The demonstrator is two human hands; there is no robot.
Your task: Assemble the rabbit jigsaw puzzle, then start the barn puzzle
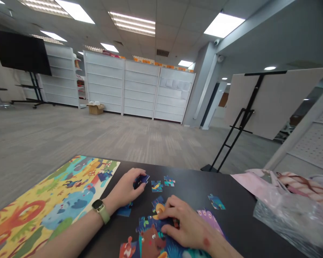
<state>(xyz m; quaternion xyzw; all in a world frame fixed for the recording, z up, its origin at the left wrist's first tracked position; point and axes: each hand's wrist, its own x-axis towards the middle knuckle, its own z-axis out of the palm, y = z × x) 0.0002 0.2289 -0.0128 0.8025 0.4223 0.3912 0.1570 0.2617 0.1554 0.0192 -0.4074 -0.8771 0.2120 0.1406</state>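
My left hand (127,189), with a watch on the wrist, is closed round a dark blue puzzle piece (142,178) on the black table (199,186). My right hand (184,224) lies with bent fingers pressed on the joined part of the puzzle (150,240), which shows a brown bear. Its fingertips touch an orange and blue piece (158,208). Loose pieces lie just beyond: one (156,186) by the left hand, another (169,181) to its right, a third (216,202) farther right. A blue piece (124,210) sits under my left wrist.
A large colourful picture sheet (51,200) with animals lies at the table's left end. A pink bag and clear plastic wrap (288,200) sit at the right. Beyond the table are carpet, white shelving (140,87), a black stand (231,136) and a screen (20,52).
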